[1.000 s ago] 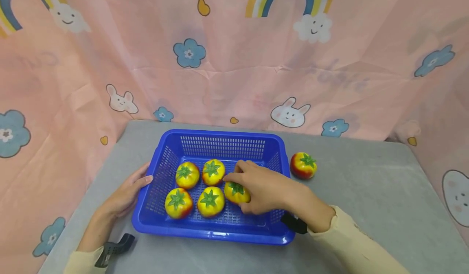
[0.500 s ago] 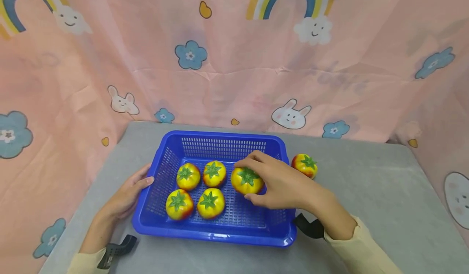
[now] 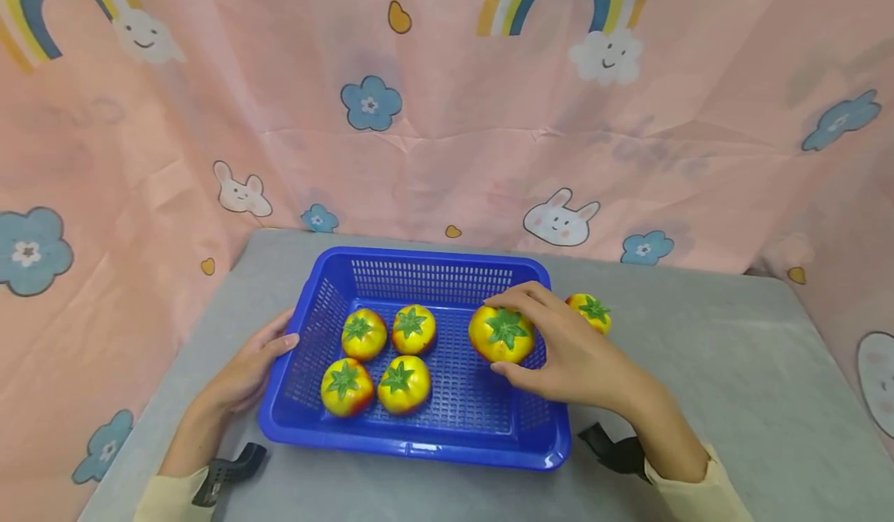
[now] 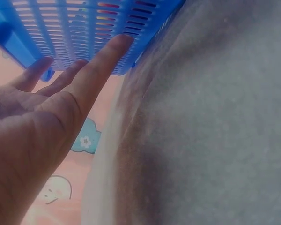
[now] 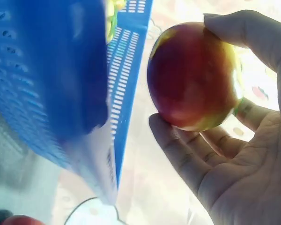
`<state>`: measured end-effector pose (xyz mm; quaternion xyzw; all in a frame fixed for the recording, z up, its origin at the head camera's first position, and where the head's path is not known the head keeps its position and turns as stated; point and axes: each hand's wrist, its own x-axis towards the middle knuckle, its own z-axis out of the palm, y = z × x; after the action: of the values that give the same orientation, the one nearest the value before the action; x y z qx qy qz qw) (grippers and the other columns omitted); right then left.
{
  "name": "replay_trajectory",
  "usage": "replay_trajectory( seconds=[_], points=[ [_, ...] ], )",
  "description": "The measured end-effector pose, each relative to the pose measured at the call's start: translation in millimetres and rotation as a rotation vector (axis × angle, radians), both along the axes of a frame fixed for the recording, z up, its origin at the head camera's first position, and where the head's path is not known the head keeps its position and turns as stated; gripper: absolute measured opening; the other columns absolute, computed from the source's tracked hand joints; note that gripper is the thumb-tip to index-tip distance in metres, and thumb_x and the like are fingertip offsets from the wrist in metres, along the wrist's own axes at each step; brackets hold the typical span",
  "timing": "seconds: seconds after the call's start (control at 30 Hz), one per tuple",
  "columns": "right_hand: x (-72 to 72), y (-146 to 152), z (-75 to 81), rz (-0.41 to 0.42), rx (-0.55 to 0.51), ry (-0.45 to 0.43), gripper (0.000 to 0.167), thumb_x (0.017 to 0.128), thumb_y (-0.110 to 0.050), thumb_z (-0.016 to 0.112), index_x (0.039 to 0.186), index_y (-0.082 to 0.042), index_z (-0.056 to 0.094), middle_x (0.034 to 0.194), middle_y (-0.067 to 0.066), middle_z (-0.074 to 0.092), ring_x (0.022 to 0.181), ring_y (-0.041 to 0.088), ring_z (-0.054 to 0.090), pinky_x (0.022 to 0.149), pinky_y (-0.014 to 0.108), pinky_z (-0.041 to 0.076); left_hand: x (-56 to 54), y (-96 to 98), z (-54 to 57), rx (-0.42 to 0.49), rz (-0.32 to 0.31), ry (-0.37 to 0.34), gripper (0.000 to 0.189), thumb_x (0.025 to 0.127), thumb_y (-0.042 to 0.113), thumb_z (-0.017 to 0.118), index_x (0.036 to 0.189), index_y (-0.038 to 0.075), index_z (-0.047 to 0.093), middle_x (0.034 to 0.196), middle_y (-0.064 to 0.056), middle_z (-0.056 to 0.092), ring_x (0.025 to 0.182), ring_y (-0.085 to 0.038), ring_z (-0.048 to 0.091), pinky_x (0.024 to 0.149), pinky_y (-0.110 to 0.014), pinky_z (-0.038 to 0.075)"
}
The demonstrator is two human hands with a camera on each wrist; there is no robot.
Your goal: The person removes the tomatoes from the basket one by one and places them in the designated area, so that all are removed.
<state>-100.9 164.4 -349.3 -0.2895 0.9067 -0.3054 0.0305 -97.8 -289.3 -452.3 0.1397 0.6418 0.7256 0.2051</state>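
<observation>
My right hand (image 3: 573, 351) grips a yellow-and-red tomato (image 3: 504, 334) with a green star-shaped leaf top, raised over the right side of a blue plastic basket (image 3: 419, 450). In the right wrist view the thumb and fingers hold this tomato (image 5: 194, 77) from opposite sides, its red underside showing. Several similar tomatoes (image 3: 404, 385) sit leaf-up in the left half of the basket. My left hand (image 3: 247, 367) holds the basket's left side, thumb on the rim. In the left wrist view its fingers (image 4: 96, 70) touch the slotted outer wall.
Another tomato (image 3: 590, 312) lies on the grey table (image 3: 698, 367), right of the basket and partly hidden behind my right hand. A pink printed cloth (image 3: 447, 165) hangs behind the table and at both sides. Black straps (image 3: 618, 451) are on both wrists.
My right hand has lifted the tomato from among the others and carried it to the right, towards the basket's right wall. My left hand has stayed at the basket's left rim.
</observation>
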Motion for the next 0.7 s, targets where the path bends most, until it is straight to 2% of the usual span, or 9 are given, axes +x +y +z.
replay_trajectory(
  seconds=[0.2, 0.33, 0.47, 0.57, 0.7],
  points=[
    [4.6, 11.7, -5.6, -0.059, -0.064, 0.005, 0.067, 0.083, -0.029, 0.091, 0.142, -0.028, 0.058, 0.139, -0.002, 0.058, 0.12, 0.016, 0.059, 0.093, 0.037, 0.062, -0.3, -0.3, 1.0, -0.014, -0.008, 0.003, 0.062, 0.114, 0.013, 0.034, 0.168, 0.001, 0.007, 0.14, 0.014, 0.064, 0.122, -0.012, 0.07, 0.097, -0.035, 0.063],
    [7.7, 18.4, -10.6, -0.105, -0.12, -0.004, 0.069, 0.082, -0.021, 0.091, 0.142, -0.025, 0.058, 0.14, 0.0, 0.056, 0.118, 0.018, 0.059, 0.095, 0.037, 0.063, 0.9, -0.7, 0.2, -0.022, -0.01, -0.001, 0.063, 0.114, 0.014, 0.034, 0.168, 0.0, 0.005, 0.141, 0.014, 0.063, 0.123, -0.012, 0.07, 0.097, -0.035, 0.063],
    [9.8, 26.7, -14.9, -0.162, -0.157, 0.003, 0.069, 0.083, -0.02, 0.091, 0.143, -0.024, 0.058, 0.14, 0.003, 0.055, 0.113, 0.02, 0.061, 0.092, 0.029, 0.063, 0.8, -1.0, 0.2, -0.027, -0.006, -0.002, 0.064, 0.114, 0.014, 0.034, 0.168, -0.001, 0.003, 0.141, 0.014, 0.063, 0.122, -0.012, 0.07, 0.097, -0.034, 0.063],
    [12.0, 34.6, -16.9, -0.207, -0.154, 0.038, 0.068, 0.083, -0.022, 0.091, 0.143, -0.024, 0.059, 0.139, 0.003, 0.056, 0.112, 0.019, 0.061, 0.088, 0.021, 0.06, 0.1, -0.8, 0.0, -0.022, -0.011, 0.0, 0.063, 0.114, 0.014, 0.034, 0.168, -0.001, 0.004, 0.141, 0.013, 0.063, 0.122, -0.012, 0.07, 0.097, -0.035, 0.063],
    [14.2, 45.0, -20.3, -0.249, -0.148, 0.125, 0.07, 0.082, -0.02, 0.092, 0.144, -0.022, 0.06, 0.138, 0.002, 0.059, 0.113, 0.011, 0.057, 0.086, 0.018, 0.055, -0.7, 0.0, -0.2, -0.005, -0.012, 0.0, 0.061, 0.114, 0.013, 0.034, 0.168, 0.003, 0.009, 0.14, 0.012, 0.064, 0.122, -0.013, 0.07, 0.097, -0.035, 0.063]
  ],
)
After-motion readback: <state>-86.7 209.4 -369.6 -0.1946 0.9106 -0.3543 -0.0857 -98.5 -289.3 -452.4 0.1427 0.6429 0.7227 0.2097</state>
